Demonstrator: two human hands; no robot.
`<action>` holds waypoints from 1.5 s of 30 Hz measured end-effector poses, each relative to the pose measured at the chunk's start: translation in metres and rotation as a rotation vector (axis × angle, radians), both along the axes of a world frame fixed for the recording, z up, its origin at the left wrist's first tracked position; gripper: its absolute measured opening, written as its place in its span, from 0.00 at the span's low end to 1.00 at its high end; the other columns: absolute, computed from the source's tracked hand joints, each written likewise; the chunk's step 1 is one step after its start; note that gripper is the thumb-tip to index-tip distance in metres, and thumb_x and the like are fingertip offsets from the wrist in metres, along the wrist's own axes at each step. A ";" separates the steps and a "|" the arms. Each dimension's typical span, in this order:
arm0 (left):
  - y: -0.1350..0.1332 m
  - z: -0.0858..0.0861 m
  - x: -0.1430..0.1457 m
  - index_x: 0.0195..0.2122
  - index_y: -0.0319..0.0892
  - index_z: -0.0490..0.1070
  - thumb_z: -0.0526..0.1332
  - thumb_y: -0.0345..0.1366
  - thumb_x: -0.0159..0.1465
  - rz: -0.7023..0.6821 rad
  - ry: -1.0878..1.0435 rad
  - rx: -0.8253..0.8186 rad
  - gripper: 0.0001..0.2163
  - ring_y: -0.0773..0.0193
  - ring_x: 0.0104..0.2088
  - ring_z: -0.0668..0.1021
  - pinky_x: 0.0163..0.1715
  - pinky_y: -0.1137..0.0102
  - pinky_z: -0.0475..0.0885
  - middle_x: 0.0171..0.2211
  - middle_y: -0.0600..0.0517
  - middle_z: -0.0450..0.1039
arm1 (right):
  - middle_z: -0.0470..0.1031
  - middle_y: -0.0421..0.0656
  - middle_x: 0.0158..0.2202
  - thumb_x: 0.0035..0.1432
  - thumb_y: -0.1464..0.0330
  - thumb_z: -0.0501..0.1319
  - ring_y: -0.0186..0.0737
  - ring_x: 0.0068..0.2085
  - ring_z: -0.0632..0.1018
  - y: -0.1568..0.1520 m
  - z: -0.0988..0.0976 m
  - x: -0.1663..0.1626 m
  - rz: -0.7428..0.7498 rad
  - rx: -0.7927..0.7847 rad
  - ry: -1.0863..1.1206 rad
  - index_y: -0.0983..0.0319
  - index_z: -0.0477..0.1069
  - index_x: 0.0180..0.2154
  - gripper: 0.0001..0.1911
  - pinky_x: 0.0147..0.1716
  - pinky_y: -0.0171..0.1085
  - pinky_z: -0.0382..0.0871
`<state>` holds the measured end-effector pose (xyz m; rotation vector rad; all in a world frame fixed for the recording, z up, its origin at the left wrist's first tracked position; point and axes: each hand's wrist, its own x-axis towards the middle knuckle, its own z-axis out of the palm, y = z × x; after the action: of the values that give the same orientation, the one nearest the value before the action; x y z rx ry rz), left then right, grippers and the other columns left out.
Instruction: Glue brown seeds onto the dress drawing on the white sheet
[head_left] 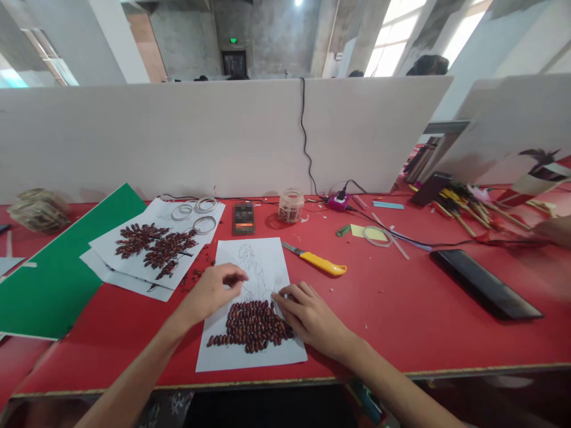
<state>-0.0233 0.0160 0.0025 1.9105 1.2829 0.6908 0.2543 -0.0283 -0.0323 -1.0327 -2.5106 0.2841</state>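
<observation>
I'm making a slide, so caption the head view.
Left hand and right hand over a sketched sheet with rows of dark seeds.

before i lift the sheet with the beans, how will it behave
The sheet looks like thin paper, so it would probably flop. The dark beans cluster on its near half, so that end may sag more. Whether they're glued isn't visible.

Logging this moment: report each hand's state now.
Left hand: partly curled over the paper; any hold cannot be told.
Right hand: loosely bent beside the beans; any hold cannot be told.
</observation>
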 end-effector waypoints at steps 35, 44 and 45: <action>0.048 0.027 0.101 0.35 0.41 0.78 0.74 0.25 0.44 -0.498 0.733 -0.157 0.16 0.56 0.36 0.81 0.27 0.71 0.66 0.32 0.52 0.79 | 0.73 0.52 0.54 0.71 0.74 0.54 0.52 0.49 0.72 0.001 0.000 0.001 0.014 -0.026 0.071 0.58 0.69 0.63 0.21 0.50 0.55 0.74; 0.011 0.019 0.057 0.44 0.42 0.77 0.59 0.34 0.71 -0.428 0.522 0.156 0.08 0.57 0.45 0.80 0.45 0.65 0.72 0.43 0.48 0.80 | 0.75 0.51 0.48 0.72 0.74 0.52 0.48 0.47 0.74 0.000 -0.006 0.006 0.038 -0.029 0.090 0.61 0.72 0.58 0.18 0.46 0.49 0.74; 0.000 0.016 0.050 0.48 0.43 0.77 0.54 0.35 0.74 -0.415 0.490 0.209 0.12 0.57 0.50 0.79 0.50 0.64 0.71 0.48 0.47 0.80 | 0.75 0.50 0.48 0.72 0.74 0.53 0.48 0.47 0.74 0.000 -0.007 0.006 0.042 -0.021 0.084 0.60 0.72 0.57 0.18 0.47 0.49 0.73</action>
<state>0.0267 0.0163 0.0182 2.5226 1.0578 0.1466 0.2608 -0.0286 -0.0390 -0.9568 -2.4613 0.3598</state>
